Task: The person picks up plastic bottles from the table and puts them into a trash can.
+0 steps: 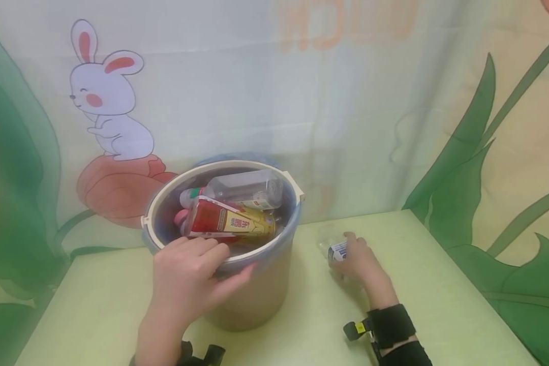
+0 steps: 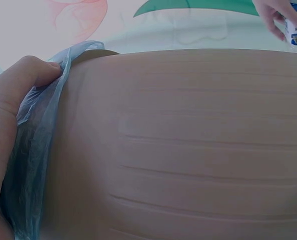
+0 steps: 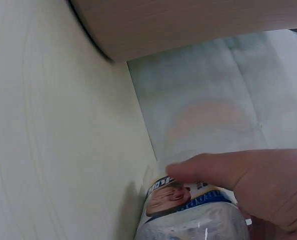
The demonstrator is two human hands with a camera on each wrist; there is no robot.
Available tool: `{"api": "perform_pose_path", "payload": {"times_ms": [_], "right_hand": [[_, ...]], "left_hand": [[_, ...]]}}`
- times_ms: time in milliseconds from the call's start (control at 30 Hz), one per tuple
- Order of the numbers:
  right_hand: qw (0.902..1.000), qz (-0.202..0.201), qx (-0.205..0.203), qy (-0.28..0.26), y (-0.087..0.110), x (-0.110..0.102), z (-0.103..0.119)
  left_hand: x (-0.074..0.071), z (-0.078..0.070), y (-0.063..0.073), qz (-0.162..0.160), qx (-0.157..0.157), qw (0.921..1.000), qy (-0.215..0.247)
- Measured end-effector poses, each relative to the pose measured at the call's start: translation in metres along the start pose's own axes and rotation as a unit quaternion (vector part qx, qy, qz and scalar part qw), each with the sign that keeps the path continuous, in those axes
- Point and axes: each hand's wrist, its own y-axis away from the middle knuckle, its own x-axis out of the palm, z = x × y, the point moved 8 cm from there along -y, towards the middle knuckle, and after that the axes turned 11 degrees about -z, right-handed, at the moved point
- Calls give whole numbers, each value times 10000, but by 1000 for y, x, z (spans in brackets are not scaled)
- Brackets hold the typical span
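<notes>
A beige trash bin with a cream rim stands on the table, lined with a thin blue plastic bag. My left hand grips the near rim, its thumb outside over the bag and its fingers curled over the top. To the right of the bin, my right hand holds a clear plastic bottle round its printed label, low over the tabletop. The label shows a face and blue lettering in the right wrist view. Inside the bin lie a clear bottle, a red carton and a gold can.
The pale yellow-green table runs back to a cloth backdrop printed with a rabbit and leaves. Each wrist wears a black strap, with a small camera visible by the right strap.
</notes>
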Motion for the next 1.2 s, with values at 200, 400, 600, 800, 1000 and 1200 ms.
{"api": "perform_pose_path", "payload": {"times_ms": [200,400,600,800,1000,1200], "right_hand": [[9999,-101,109,17,0,2,-2],[9998,-141,130,12,-1,1,-4],[9997,-162,178,-9,-3,-2,-10],[9996,-49,252,-132,-5,-2,-15],[9988,-193,168,-426,-5,-28,-16],[9965,-499,-381,-552,-4,-88,2]], "left_hand": [[-1,-1,-2,-26,14,10000,14],[-3,-2,-2,-89,-2,10000,3],[-2,-3,-3,-135,37,9999,26],[-2,-2,-3,-164,48,9999,1],[0,-2,-1,-110,40,9999,-43],[1,-1,-1,-59,27,10000,-75]]}}
